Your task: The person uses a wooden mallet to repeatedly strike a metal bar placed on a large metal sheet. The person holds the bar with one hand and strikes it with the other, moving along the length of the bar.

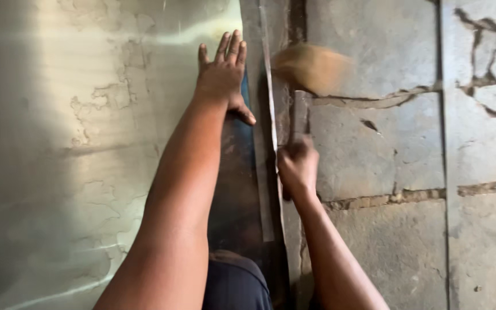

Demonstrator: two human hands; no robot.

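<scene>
The metal sheet [87,143] lies flat on the floor [386,161], large and shiny, w/ pale stains on it. Its right edge runs from top to bottom, just beside a long straight metal strip [266,115] that lies along this edge.

The left hand [222,72] presses flat on the sheet near the edge, fingers [231,46] spread and released, gripping nothing; it holds the sheet down by weight only. The right hand [298,163] is clenched around the handle of a mallet [311,69]. The head of the mallet is brownish, prob. wood, and blurred, so it is in a swing above the edge.

I judge the step in hand is hammering along the edge of the sheet, approx. at the upper part. The next blow needs to land square on the edge line, well apart from the left thumb, while the left palm keeps the sheet from shifting.

The floor is of cracked stone slabs w/ rough joints.
</scene>
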